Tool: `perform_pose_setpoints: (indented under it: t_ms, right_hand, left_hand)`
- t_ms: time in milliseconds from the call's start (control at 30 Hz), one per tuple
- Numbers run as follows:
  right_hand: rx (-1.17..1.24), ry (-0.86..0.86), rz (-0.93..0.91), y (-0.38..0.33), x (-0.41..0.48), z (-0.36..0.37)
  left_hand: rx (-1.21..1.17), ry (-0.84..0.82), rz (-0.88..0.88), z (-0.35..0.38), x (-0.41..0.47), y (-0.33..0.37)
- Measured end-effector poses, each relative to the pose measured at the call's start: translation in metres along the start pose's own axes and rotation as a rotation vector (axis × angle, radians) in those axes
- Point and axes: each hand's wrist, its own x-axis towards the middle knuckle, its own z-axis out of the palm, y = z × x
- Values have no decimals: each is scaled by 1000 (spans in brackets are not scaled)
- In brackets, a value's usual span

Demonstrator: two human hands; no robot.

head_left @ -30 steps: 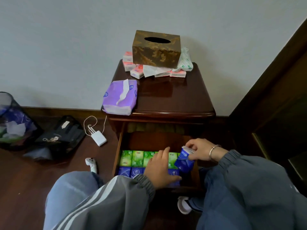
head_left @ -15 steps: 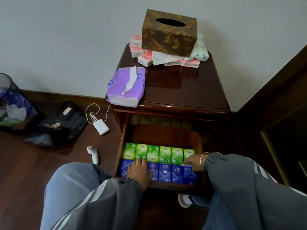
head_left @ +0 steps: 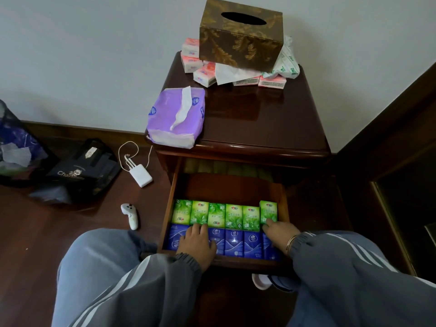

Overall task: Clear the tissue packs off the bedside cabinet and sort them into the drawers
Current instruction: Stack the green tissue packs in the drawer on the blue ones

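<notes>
The open drawer [head_left: 284, 208] of the dark wooden bedside cabinet [head_left: 271, 123] holds a back row of green tissue packs [head_left: 217, 214] and a front row of blue tissue packs [head_left: 236, 243]. My left hand [head_left: 197, 245] lies flat on the blue packs at the left. My right hand [head_left: 279, 234] rests on the blue packs at the right, its fingertips touching the rightmost green pack [head_left: 268, 211]. On the cabinet top sit several pink tissue packs [head_left: 204, 75], a purple soft tissue pack [head_left: 177, 116] at the front left corner, and a white-green pack [head_left: 289, 64].
A brown-gold tissue box [head_left: 240, 34] stands on the pink packs at the back. On the floor to the left lie a white charger with cable [head_left: 141, 178], a white controller [head_left: 130, 214], a black bag [head_left: 82, 171] and a waste bin [head_left: 14, 147]. Dark wooden furniture [head_left: 401, 161] stands to the right.
My right hand has set the blue pack it held into the drawer's front row. Both hands now lie on the packs. The view has tilted down toward the drawer.
</notes>
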Motion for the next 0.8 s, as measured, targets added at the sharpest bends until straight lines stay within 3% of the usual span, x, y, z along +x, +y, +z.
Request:
perform_pose_setpoints:
  t_ms: [200, 400, 600, 800]
  right_hand:
    - [-15, -110, 42, -9, -8, 0]
    - [389, 253, 107, 13, 10, -32]
    - [529, 80, 269, 17, 56, -49]
    - [485, -52, 210, 17, 57, -34]
  left_hand:
    - [3, -21, 3, -2, 0, 2]
    - [25, -5, 35, 0, 0, -1]
    - [116, -122, 99, -3, 7, -7]
    - [95, -269, 60, -2, 11, -8]
